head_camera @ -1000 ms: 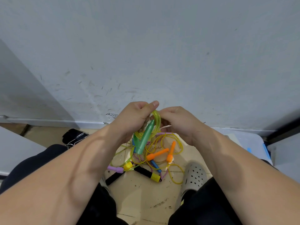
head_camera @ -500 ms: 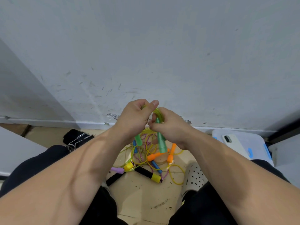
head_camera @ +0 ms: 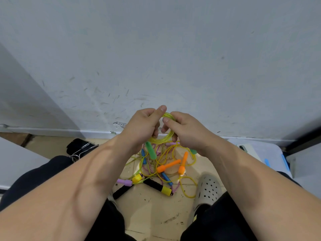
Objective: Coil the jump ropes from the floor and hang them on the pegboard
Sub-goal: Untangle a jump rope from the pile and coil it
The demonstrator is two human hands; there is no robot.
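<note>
grip: left hand (head_camera: 144, 126), right hand (head_camera: 187, 131) both clenching yellow rope coil (head_camera: 162, 140)
handling: likely light, springy, slick; pinching loops at 12 o'clock

The left hand (head_camera: 145, 126) and right hand (head_camera: 186, 131) cover part of the yellow coil (head_camera: 163, 139). One green handle (head_camera: 193, 151) just peeks from under the right hand. The right arm (head_camera: 251, 171) hides most of the phone (head_camera: 243, 148). In the tangle (head_camera: 156, 164) on the floor (head_camera: 149, 211), which cord joins which handle is hard to tell
</note>
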